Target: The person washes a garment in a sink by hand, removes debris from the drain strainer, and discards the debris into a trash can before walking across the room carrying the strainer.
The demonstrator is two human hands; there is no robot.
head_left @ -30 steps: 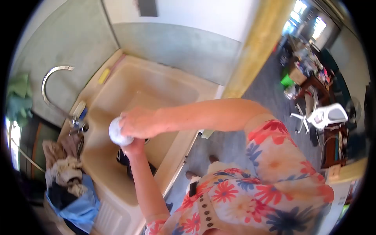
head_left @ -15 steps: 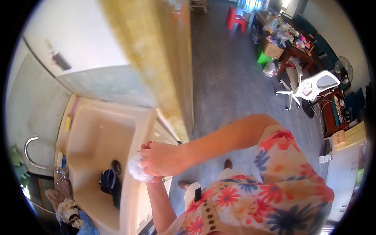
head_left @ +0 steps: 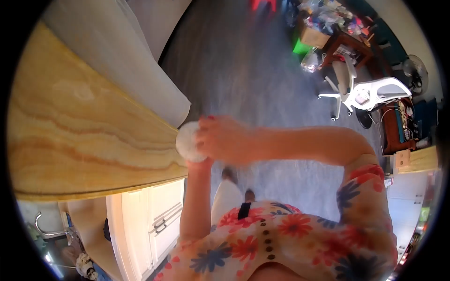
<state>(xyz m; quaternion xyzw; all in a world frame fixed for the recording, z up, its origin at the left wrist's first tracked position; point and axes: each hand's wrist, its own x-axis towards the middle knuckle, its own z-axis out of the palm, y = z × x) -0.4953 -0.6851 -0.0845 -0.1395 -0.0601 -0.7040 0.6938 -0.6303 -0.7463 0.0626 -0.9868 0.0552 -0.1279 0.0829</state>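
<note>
I have a white, round, smooth-looking thing (head_left: 187,142) up in front of me, a bit left of the middle. My right hand (head_left: 225,140) is at its three o'clock, with the fingers bent around that side, gripping it. My left hand (head_left: 199,164) is under it, at about five o'clock, but most of it is hidden, so I can't tell how those fingers are bent. I can't tell what the round thing is made of either, because it is blurry. I think it is light, and maybe slippery if it is wet. I can't tell if it is soft or hard. The fat sides look like the best place to hold, with one hand below. At nine o'clock, right beside it, is the edge of a big yellow panel with brown wavy lines (head_left: 89,136). I can't tell if they touch. At ten to eleven o'clock a pale grey panel with a round corner (head_left: 126,51) comes close too. Between six and seven o'clock is a cream cupboard with dark handles (head_left: 166,210). The open room is from twelve to two o'clock, over the smooth grey floor (head_left: 253,84). Well away, between two and three o'clock, is a white chair with wheels (head_left: 379,93).
</note>
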